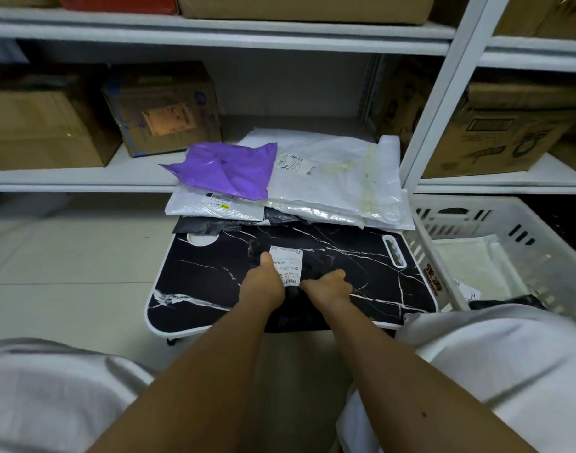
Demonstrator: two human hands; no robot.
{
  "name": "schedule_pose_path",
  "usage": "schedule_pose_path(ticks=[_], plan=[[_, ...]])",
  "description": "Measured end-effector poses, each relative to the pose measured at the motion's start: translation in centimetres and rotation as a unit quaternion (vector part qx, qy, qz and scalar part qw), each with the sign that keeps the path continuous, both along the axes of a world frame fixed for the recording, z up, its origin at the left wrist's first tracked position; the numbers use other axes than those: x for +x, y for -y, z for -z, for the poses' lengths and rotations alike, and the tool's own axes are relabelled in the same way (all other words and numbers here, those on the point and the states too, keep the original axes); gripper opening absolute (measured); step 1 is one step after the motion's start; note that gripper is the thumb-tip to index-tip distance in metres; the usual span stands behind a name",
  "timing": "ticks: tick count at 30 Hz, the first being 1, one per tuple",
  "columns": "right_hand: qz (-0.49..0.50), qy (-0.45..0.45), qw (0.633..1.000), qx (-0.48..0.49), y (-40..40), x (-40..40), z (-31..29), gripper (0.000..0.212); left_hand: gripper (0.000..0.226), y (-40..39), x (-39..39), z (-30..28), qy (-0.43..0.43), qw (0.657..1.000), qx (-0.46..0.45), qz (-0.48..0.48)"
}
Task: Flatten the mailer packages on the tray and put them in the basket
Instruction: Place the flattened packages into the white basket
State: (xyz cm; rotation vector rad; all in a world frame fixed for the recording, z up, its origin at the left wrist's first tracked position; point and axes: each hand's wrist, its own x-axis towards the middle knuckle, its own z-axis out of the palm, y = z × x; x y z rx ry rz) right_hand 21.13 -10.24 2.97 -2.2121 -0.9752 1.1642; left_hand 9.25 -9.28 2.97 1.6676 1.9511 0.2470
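Pressing black mailer (316, 256) onto black marble-pattern tray (214, 276), mid-tray: left hand (263, 282) flat, thumb on white shipping label (286, 264); right hand (329, 286) fingers curled, bunching mailer's near edge. Label print, barcodes too small to read. Red lettering on tray's right rim, illegible. Purple mailer (227, 170), white mailers (339, 181) piled at far edge. White basket (522, 230) right, holding white mailer.

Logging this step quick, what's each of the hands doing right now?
Left hand: open, pressing flat on the black mailer at its label.
Right hand: fingers curled, gripping the black mailer.
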Motion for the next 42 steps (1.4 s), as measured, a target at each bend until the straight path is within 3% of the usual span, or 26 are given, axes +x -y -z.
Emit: schedule_pose_path(ticks=[3,6,10,24,32,35,39,42], plan=[[-0.027,0.005,0.999,0.025,0.0,0.6,-1.3,0.069,0.034,0.2,0.5,-1.6,-0.004,1.0,0.018,0.005],[-0.062,0.021,0.996,0.062,-0.3,1.4,-3.3,0.072,0.04,-0.1,1.4,-3.5,-0.016,1.0,0.014,0.012],[-0.074,0.049,0.99,0.11,-0.6,2.9,-6.0,0.061,0.036,-0.4,3.1,-5.8,-0.041,0.998,0.032,0.031],[0.013,0.114,0.975,0.192,-2.3,15.4,-14.4,0.036,0.032,-2.6,13.6,-12.8,-0.044,0.979,0.176,0.096],[0.164,0.049,0.969,0.177,-2.5,24.3,-10.9,0.028,0.034,-3.9,21.0,-11.8,-0.015,0.97,0.182,0.162],[0.242,0.023,0.957,0.16,-2.2,26.9,-8.9,0.034,0.038,-5.0,23.3,-10.6,-0.021,0.967,0.177,0.183],[0.376,0.0,0.917,0.129,-1.9,30.3,-6.2,0.048,0.043,-7.3,26.2,-8.7,-0.032,0.964,0.16,0.21],[0.474,-0.024,0.873,0.108,-2.4,32.7,-4.0,0.046,0.043,-9.0,28.2,-7.0,-0.04,0.957,0.156,0.241]])
